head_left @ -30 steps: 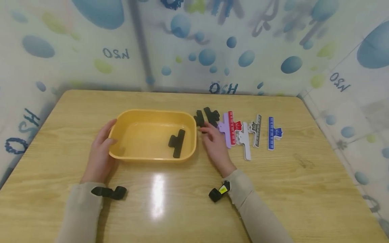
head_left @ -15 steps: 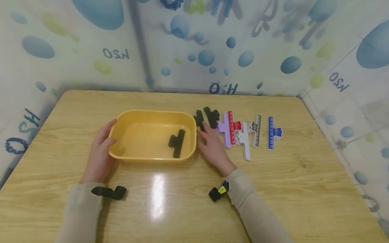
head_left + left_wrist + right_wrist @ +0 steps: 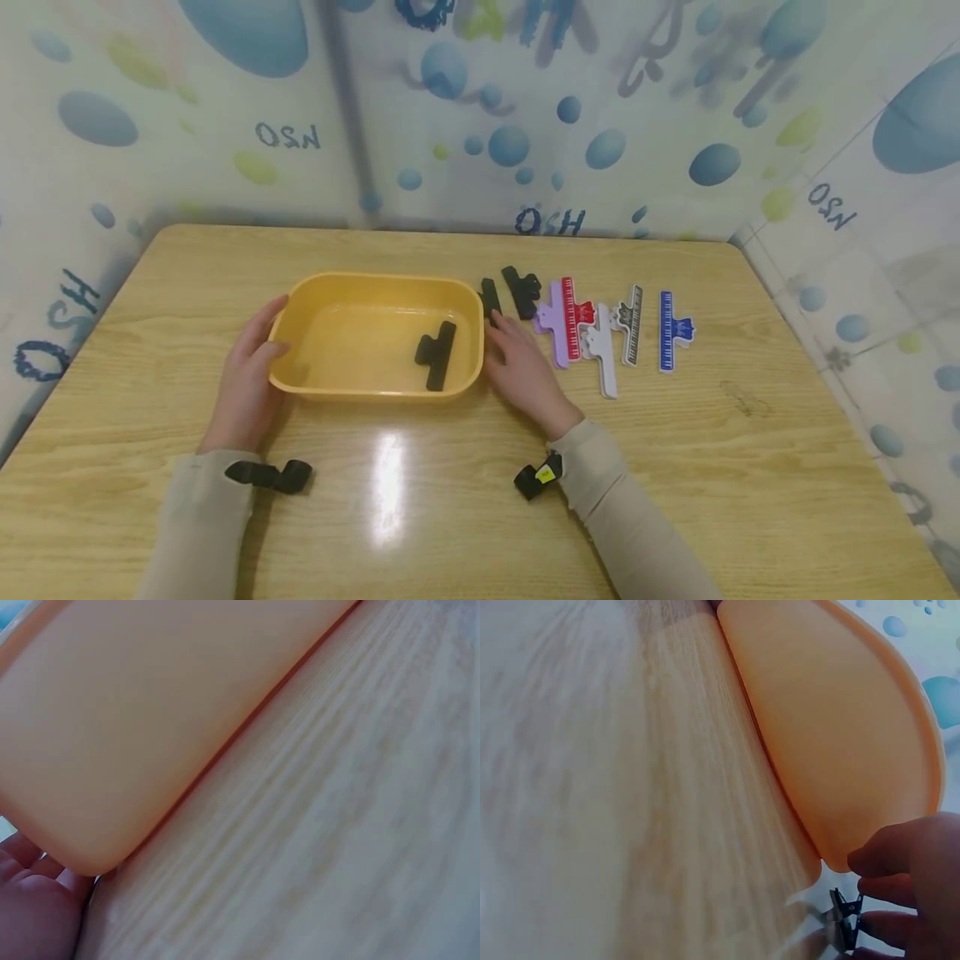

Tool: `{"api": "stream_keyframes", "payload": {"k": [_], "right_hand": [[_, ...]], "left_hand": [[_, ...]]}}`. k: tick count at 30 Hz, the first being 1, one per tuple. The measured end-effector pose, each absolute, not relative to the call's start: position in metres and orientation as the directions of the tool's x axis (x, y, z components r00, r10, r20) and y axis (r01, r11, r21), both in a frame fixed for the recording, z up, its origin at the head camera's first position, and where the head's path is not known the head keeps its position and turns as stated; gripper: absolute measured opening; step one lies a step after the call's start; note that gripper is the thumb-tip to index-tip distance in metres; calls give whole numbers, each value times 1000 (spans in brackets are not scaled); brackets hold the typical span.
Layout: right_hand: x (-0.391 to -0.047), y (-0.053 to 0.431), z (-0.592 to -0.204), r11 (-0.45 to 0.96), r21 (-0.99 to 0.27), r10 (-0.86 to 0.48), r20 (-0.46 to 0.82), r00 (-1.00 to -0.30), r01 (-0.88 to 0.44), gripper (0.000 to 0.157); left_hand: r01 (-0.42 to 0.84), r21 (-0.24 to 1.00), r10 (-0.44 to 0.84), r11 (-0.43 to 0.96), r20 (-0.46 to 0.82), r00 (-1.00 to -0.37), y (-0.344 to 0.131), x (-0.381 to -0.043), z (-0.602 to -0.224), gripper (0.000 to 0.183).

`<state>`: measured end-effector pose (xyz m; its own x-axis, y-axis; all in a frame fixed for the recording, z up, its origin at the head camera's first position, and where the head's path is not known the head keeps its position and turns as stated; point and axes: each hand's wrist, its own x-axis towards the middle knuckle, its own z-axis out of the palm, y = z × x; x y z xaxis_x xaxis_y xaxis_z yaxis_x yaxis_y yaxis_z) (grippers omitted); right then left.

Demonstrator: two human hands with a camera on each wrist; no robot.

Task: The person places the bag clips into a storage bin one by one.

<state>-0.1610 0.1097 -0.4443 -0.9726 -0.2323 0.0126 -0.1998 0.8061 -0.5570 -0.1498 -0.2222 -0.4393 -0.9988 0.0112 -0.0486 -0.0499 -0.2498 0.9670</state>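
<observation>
My left hand (image 3: 246, 375) grips the left end of a yellow plastic tub (image 3: 375, 395), its thumb over the rim. In the left wrist view, the left fingers (image 3: 45, 874) show at the tub's lower corner. A black clip (image 3: 435, 357) lies inside the tub at the right. Beside the tub's right end, my right hand (image 3: 528, 371) reaches to another black clip (image 3: 490, 296), partly hidden by the fingers. In the right wrist view, the fingertips sit right at that clip (image 3: 846, 919), with the thumb (image 3: 877, 851) apart from it, against the tub's wall in this view.
Right of my right hand lie a third black clip (image 3: 522, 292), a purple clip (image 3: 557, 325), a red clip (image 3: 572, 318), a white clip (image 3: 606, 354), a black-and-white clip (image 3: 633, 325) and a blue clip (image 3: 667, 332). A patterned wall (image 3: 420, 200) stands behind the wooden table (image 3: 420, 500).
My right hand has shifted slightly left towards the tub's end and covers more of the nearest black clip. The left hand and the tub stay where they were.
</observation>
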Motion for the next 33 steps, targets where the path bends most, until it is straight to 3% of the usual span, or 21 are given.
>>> {"api": "stream_keyframes", "payload": {"k": [12, 21, 33], "right_hand": [[-157, 109, -430, 888, -386, -278, -15, -961, -250, 44], [-152, 108, -417, 921, -279, -268, 49, -962, -271, 35], [-151, 107, -414, 947, -206, -241, 53, -969, -247, 45]], "left_hand": [[-40, 967, 6, -252, -40, -999, -223, -149, -440, 49], [-53, 966, 12, -253, -51, -999, -222, -149, -441, 49], [-33, 961, 6, -276, -33, -999, -222, -149, -441, 50]]}}
